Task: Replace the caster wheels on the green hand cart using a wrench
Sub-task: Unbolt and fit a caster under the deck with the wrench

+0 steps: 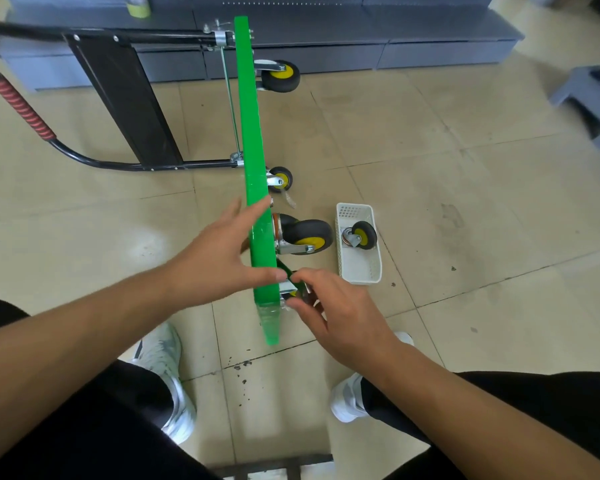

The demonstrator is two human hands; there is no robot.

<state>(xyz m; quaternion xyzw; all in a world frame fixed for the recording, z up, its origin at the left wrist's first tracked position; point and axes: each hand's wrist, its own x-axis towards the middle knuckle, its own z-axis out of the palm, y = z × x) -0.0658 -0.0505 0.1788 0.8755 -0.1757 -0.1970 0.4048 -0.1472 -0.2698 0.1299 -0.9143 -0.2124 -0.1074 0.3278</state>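
Black trousers (84, 427) and white shoes (167, 375) sit nearest us; both hands are at the near end of the green hand cart (253, 133), which stands tipped on its edge on the tile floor.
Going left to right, we see the black handle (21, 109) with its red grip lying out to the left. The cart's long axis runs from our feet away toward the grey shelving (361, 36), wheel side facing right. Left hand (219, 251): fingers straight and spread against the deck's left face, thumb on its upper edge. Right hand (329, 306): fingers curled, pinching at the near caster (293, 293), which is mostly hidden and blurred; whether it also holds a tool we cannot tell. Three more casters (305, 233) stick out to the right. Just beside them is a white basket (359, 271) with a spare caster (361, 235) inside. Grey stool (593, 98) far right.
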